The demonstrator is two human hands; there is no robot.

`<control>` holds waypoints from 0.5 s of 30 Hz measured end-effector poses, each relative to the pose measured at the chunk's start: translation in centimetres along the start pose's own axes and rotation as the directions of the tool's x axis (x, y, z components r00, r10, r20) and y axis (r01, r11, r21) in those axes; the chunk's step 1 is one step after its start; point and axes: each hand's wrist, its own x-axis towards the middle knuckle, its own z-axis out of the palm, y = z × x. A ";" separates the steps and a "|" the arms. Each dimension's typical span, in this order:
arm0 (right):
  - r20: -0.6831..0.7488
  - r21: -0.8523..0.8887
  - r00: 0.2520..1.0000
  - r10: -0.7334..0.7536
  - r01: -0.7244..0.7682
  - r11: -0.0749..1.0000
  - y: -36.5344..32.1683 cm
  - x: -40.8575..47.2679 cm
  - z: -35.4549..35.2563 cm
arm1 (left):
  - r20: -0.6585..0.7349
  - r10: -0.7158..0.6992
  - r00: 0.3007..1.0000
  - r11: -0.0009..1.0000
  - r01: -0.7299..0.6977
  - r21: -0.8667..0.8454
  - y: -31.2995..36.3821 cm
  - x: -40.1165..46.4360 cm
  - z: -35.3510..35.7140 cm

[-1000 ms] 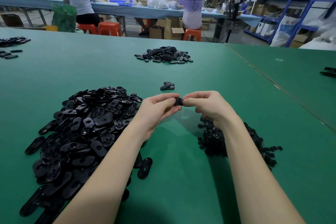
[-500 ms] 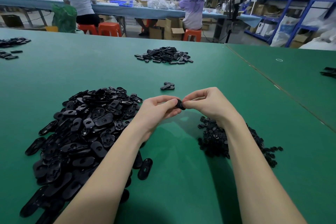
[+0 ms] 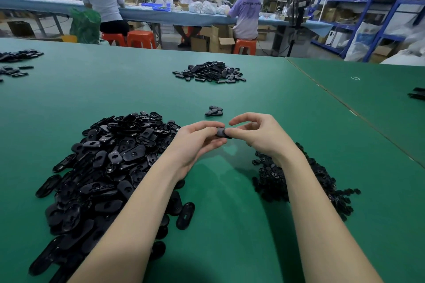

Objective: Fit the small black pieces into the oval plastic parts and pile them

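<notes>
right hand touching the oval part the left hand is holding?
Touching. The head view shows the right hand with its thumb tip pressed on the oval part, which the left hand pinches from the other side, with no gap.

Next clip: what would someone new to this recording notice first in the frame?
The two hands meet at centre, the left hand and right hand pinching one oval part between them above the green table. A big heap of oval parts sprawls at the left, and a darker pile of small pieces lies under the right wrist. Farther back sits a smaller pile.
</notes>
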 end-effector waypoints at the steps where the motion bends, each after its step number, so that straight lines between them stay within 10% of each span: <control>1: 0.007 0.045 1.000 0.008 -0.008 0.999 0.1 0.0 0.0 | 0.009 -0.002 1.000 1.000 0.002 -0.021 0.1 0.0 -0.1; 15: 0.026 -0.018 0.999 0.036 -0.036 0.999 0.1 0.4 0.3 | -0.028 0.020 0.999 0.994 -0.016 0.110 -0.1 0.0 -0.2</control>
